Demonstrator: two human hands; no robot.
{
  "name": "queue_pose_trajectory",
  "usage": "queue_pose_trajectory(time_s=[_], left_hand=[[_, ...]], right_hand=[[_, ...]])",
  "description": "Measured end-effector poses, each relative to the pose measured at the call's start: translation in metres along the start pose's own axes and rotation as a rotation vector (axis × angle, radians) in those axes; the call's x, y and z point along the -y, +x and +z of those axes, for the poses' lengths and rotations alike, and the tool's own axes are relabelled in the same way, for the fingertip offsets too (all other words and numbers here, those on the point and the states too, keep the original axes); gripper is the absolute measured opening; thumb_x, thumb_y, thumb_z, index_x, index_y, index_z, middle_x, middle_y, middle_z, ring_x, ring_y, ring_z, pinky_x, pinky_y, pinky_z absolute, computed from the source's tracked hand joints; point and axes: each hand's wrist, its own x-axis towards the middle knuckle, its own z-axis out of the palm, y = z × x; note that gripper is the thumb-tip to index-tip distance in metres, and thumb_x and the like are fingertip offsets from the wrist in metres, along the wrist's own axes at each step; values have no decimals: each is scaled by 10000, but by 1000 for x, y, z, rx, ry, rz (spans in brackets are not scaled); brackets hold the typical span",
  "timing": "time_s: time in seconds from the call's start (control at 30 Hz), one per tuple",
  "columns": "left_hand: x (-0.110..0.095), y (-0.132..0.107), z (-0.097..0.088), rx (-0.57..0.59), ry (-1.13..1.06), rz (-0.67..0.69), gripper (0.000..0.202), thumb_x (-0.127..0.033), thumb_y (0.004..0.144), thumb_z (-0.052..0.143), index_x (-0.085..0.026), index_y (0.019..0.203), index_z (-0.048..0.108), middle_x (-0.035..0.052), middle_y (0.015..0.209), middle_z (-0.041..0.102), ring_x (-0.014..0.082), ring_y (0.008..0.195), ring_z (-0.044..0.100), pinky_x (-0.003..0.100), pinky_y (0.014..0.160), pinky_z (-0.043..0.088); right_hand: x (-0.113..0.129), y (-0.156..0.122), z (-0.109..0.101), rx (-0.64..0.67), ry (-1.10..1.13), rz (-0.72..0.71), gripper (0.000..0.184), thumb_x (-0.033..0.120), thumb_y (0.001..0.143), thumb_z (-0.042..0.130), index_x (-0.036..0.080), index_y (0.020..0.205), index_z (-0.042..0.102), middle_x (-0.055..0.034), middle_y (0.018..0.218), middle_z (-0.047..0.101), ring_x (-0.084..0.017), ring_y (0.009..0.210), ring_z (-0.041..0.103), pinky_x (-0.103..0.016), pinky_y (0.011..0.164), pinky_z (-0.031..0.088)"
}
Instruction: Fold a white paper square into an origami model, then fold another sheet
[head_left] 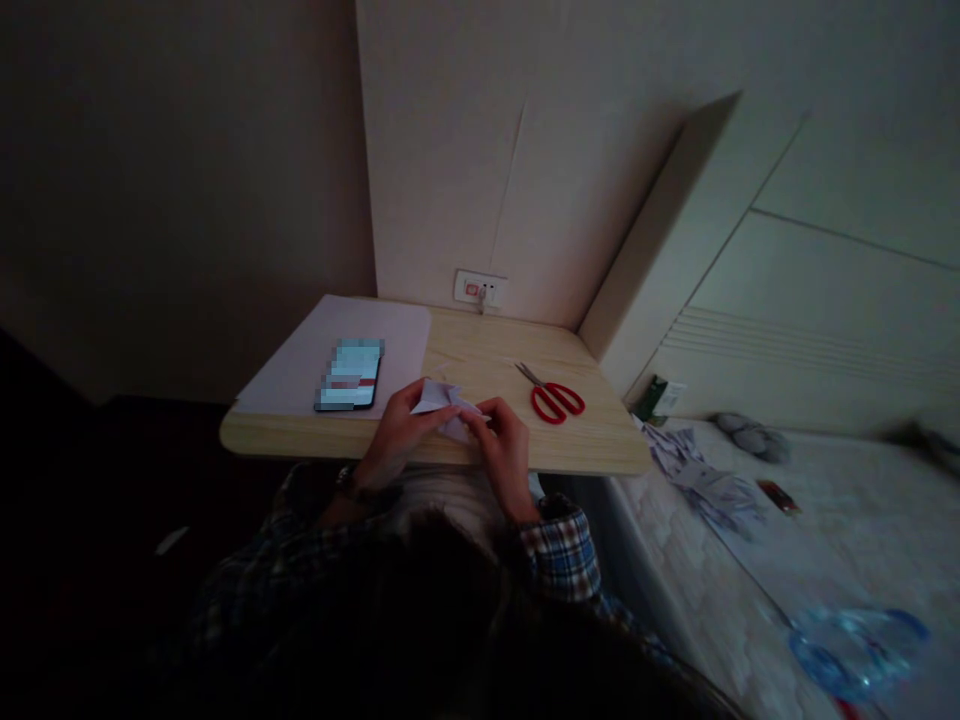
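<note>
Between my two hands is a small piece of folded white paper, with creased flaps pointing to both sides. My left hand pinches its left part, thumb laid along the lower edge. On the other side, the fingers and thumb of my right hand close on the paper's right end. Both hands are over the front edge of the wooden table. Red-handled scissors lie partly spread to the right of my right hand. Left of my left hand, a lit phone rests on white paper sheets.
A wall socket with a plug sits behind the table. To the right, a bed holds crumpled paper strips, a grey bundle and a clear blue plastic item. A white scrap lies on the dark floor.
</note>
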Motion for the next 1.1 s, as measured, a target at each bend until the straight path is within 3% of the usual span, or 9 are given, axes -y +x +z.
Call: queue_pose_trajectory(time_s=[0.3,0.53,0.73,0.93,1.1], left_hand=[[-1,-1,0,-1,-33,-53,296,-321,550,818,-168,751,664,-17,688,669,155,653,588,248,641,468],[4,1,-2,19,6,-4,315,-342,582,807,-165,801,665,1,769,691,173,729,620,258,693,497],[2,0,0,46,22,-30,297,-330,575,799,-169,774,648,-1,765,684,184,737,626,280,704,519],[1,-2,0,30,-2,-27,280,-318,574,798,-169,760,650,-13,724,673,168,701,620,261,678,510],[7,2,-2,-49,-80,4,306,-299,568,811,-167,806,671,-12,767,691,154,715,627,247,697,513]], right_hand=[[0,-1,-1,55,75,34,207,388,799,620,208,708,578,26,586,615,-133,549,570,-242,533,438],[-3,2,-3,72,-29,-75,172,365,809,615,200,763,606,3,709,642,-157,686,601,-273,643,469],[5,-3,-4,64,-70,-83,164,339,818,604,202,729,587,12,670,622,-151,648,572,-268,617,446],[7,-5,-2,21,-51,-94,176,330,843,578,202,723,592,12,657,622,-149,647,581,-267,624,448],[0,-1,0,54,8,-51,149,341,821,593,207,757,607,4,667,647,-164,652,615,-270,609,457]])
